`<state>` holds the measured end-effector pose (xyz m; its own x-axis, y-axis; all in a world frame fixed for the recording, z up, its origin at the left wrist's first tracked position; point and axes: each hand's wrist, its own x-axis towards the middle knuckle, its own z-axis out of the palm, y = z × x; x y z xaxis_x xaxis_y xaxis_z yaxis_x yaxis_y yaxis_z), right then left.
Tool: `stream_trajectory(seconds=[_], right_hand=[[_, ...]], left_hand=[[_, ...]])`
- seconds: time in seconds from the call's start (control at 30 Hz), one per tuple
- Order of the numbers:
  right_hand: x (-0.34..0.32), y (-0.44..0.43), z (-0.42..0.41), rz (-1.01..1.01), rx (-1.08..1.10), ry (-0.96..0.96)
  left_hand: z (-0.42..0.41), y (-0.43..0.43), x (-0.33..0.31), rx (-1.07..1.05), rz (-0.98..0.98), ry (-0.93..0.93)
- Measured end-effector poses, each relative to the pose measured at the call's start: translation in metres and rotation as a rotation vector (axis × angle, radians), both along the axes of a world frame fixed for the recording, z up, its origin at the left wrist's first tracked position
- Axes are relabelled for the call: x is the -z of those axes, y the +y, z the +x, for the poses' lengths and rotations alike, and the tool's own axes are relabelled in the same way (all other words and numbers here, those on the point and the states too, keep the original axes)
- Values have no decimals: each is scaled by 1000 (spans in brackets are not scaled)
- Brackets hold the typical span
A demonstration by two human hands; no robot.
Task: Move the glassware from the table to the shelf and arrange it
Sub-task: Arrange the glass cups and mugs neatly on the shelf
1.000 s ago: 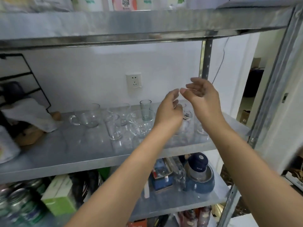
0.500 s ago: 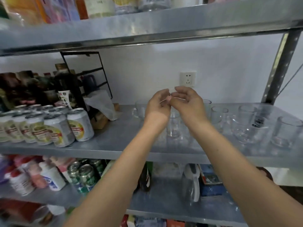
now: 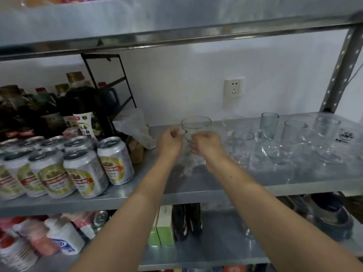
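Lowered left hand (image 3: pixel 170 141) and right hand (image 3: pixel 208 145) seemingly grip one glass (image 3: pixel 196 124).

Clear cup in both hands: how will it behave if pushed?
Cup looks like thin clear glass: probably rigid, light, fragile. Smooth glass on the metal shelf would likely slide easily. Other glasses stand close to its right, so a hard push risks a knock.

At one second prior, both hands were raised and empty above the glasses at the right end of the shelf (image 3: pixel 196 186). At half a second prior, they had met fingertip to fingertip further left. The left hand (image 3: pixel 170 141) and right hand (image 3: pixel 208 144) had since dropped lower and closed on either side of a clear glass mug (image 3: pixel 196 125). The view had swung left, taking in the beer cans (image 3: pixel 115 160).
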<state>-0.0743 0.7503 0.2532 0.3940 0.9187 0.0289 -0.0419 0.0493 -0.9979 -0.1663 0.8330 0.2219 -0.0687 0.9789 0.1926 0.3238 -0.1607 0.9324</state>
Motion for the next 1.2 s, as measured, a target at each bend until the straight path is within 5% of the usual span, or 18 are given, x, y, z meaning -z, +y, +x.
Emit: stream_trajectory(seconds=[0.13,0.57,1.2], right_hand=[[11,19,-7,-64,121,-12],[20,30,25,-142,79,24],[6,7,-6,-46,-139,68]], left_hand=[[-1,9,9,61,-149,-56],[17,-29,-7,228,-120,-190],[-19,-53,-5,96,-94,-213]])
